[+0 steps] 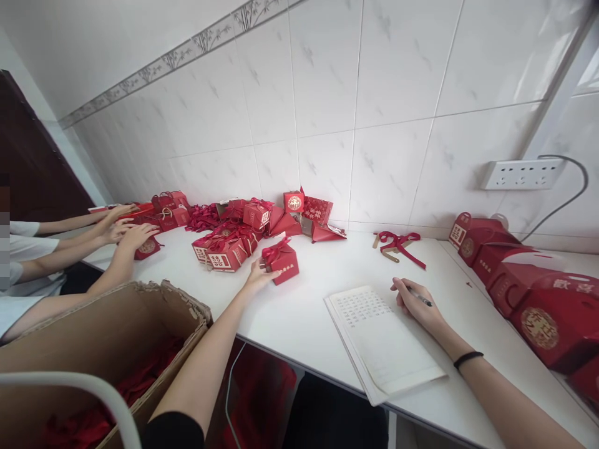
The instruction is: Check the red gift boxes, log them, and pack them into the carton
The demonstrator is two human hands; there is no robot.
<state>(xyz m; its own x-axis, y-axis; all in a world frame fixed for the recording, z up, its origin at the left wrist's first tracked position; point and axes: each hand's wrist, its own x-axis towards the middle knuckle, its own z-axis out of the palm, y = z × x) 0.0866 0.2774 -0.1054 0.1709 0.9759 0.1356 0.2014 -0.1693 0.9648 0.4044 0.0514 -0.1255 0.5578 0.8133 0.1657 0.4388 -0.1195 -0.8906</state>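
My left hand [260,276] grips the near left side of a small red gift box [284,267] with a ribbon bow on top and gold lettering on its front. The box rests on or just above the white table. In my right hand [416,298] is a dark pen [423,299], the fingers closed round it. That hand lies at the right edge of an open notebook [393,355], whose page carries rows of small handwriting in its upper part. Behind the left hand stands a cluster of red boxes with gold characters [224,259].
A torn cardboard carton [163,299] with red material inside stands at the left. Co-workers' hands [133,234] handle red boxes farther left. Loose ribbons [400,243] lie near the wall. Larger red boxes [538,324] line the right side, below a power strip [523,174].
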